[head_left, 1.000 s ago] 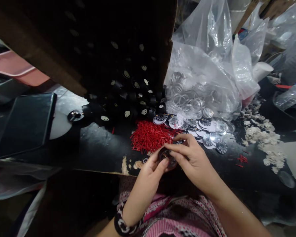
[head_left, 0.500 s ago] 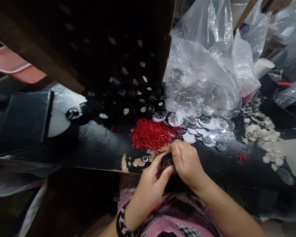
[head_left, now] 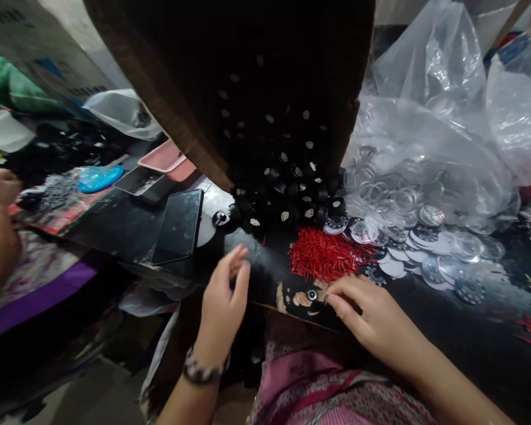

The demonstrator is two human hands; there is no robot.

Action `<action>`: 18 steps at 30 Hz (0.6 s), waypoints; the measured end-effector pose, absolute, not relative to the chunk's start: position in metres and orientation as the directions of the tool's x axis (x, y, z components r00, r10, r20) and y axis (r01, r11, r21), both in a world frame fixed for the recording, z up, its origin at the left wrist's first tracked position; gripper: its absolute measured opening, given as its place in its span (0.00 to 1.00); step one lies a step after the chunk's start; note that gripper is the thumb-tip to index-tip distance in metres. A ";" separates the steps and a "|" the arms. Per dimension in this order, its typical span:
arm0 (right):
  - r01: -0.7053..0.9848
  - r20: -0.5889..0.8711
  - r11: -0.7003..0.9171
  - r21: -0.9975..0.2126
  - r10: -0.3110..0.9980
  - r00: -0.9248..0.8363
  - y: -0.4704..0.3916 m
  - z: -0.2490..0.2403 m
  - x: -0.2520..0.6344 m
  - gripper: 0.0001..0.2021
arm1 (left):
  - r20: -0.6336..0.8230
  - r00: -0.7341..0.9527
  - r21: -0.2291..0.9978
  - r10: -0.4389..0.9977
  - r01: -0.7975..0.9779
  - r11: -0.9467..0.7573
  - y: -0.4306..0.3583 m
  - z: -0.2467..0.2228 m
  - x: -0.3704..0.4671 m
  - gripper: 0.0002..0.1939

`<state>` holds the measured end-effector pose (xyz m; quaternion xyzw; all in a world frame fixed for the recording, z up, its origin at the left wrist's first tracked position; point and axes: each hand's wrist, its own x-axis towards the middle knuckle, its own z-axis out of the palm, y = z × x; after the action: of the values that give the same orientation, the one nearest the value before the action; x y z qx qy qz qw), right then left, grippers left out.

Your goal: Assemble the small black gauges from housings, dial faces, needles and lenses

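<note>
The left hand [head_left: 223,304] has its grip loosely released near the dark phone [head_left: 177,226]. The right hand's [head_left: 369,307] grip is nearly pinched, contents unclear, beside a small ringed part [head_left: 312,294] on the black surface [head_left: 460,333], below red slivers [head_left: 323,254].

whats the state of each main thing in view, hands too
left hand, thumb and fingers parted, nothing seen in it
right hand, pinched near the red pieces, can't tell if it holds anything
red pieces, loose, mostly heaped
phone, screen dark
cardboard box, open at the front
printed discs, loose, overlapping
clear plastic bag, crumpled
</note>
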<state>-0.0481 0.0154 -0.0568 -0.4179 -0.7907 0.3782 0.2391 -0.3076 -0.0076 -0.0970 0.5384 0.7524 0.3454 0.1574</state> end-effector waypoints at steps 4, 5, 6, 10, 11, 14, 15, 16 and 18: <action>0.543 0.014 0.308 -0.781 0.878 -0.479 0.008 -0.051 -0.038 0.08 | 0.119 -0.472 0.653 0.874 0.700 0.289 0.068 -0.083 -0.312 0.29; 0.557 0.003 0.301 -0.774 0.881 -0.472 0.007 -0.051 -0.033 0.08 | 0.100 -0.482 0.660 0.870 0.686 0.305 0.077 -0.082 -0.312 0.29; 0.572 -0.007 0.299 -0.764 0.882 -0.471 0.006 -0.052 -0.027 0.08 | 0.077 -0.489 0.675 0.869 0.667 0.315 0.083 -0.082 -0.312 0.29; 0.731 0.016 0.237 -0.640 0.955 -0.295 0.021 -0.062 0.009 0.09 | -0.015 -0.504 0.798 0.864 0.514 0.314 0.076 -0.085 -0.305 0.23; 0.795 0.051 0.187 -0.577 0.980 -0.193 0.028 -0.064 0.019 0.09 | -0.029 -0.516 0.837 0.856 0.455 0.303 0.071 -0.087 -0.302 0.22; 0.931 0.149 0.087 -0.354 0.988 -0.035 0.053 -0.071 0.042 0.17 | -0.045 -0.536 0.959 0.843 0.212 0.187 0.051 -0.088 -0.287 0.21; 0.953 0.156 0.085 -0.292 0.987 -0.040 0.061 -0.072 0.046 0.19 | -0.068 -0.523 0.988 0.850 0.085 0.132 0.044 -0.087 -0.280 0.21; 0.965 0.158 0.087 -0.247 0.986 -0.048 0.068 -0.074 0.050 0.20 | -0.109 -0.502 0.994 0.858 -0.064 0.089 0.037 -0.087 -0.272 0.20; 0.976 0.170 0.063 -0.209 0.985 -0.027 0.078 -0.077 0.055 0.18 | -0.234 -0.445 0.936 0.864 -0.343 0.077 0.026 -0.085 -0.258 0.16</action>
<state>0.0553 0.0776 -0.0768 -0.6844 -0.7164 0.0170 0.1347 -0.2580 0.0258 -0.0850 0.2321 0.5612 0.6385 0.4728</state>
